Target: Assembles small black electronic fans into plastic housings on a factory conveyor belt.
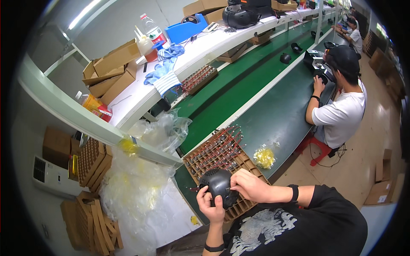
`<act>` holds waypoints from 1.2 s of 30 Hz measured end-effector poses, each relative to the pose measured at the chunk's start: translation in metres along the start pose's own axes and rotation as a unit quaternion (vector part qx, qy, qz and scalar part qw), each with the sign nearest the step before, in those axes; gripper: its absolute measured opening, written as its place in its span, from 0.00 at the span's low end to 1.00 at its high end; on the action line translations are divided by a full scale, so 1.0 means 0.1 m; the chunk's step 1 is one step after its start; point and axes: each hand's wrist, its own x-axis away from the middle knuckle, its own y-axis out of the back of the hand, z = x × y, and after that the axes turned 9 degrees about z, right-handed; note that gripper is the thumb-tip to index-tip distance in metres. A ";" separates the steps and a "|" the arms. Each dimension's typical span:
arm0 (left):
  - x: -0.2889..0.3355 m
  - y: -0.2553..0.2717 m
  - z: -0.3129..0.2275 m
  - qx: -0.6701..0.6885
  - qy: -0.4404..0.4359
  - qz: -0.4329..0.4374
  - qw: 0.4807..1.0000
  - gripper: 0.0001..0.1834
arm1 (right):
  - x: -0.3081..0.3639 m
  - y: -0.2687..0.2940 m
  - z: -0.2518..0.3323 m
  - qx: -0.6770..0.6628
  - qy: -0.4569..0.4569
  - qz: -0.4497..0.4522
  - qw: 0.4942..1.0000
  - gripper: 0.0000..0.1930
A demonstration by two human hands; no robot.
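Observation:
A black, rounded plastic housing (217,181) with a patch of small holes is held up over a divided cardboard tray (247,207). My left hand (210,206) grips its lower left side, with thumb and fingers around it. At the housing's right edge, my right hand (251,186) is closed in a pinch; whatever lies between those fingertips is too small to make out. Small parts with red wires (213,150) fill the tray's far compartments, while several nearer ones show bare cardboard.
A bundle of yellow pieces in clear plastic (265,158) lies right of the tray. Clear plastic bags (132,187) heap up at left beside a white frame post (98,121). A green conveyor belt (239,91) runs away beyond. A co-worker (341,94) sits at the right.

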 end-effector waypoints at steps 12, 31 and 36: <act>-0.12 -0.11 0.04 -0.085 0.026 0.025 0.996 0.24 | 0.05 0.10 -0.16 0.048 0.038 -0.021 0.998 0.08; -0.26 0.00 0.53 0.271 0.203 0.099 0.936 0.31 | 0.99 0.40 -2.41 0.247 -0.408 -0.044 0.878 0.05; -0.23 -0.01 0.37 0.380 0.249 0.181 0.872 0.29 | 0.18 0.52 -1.12 -0.198 -0.051 0.182 0.962 0.40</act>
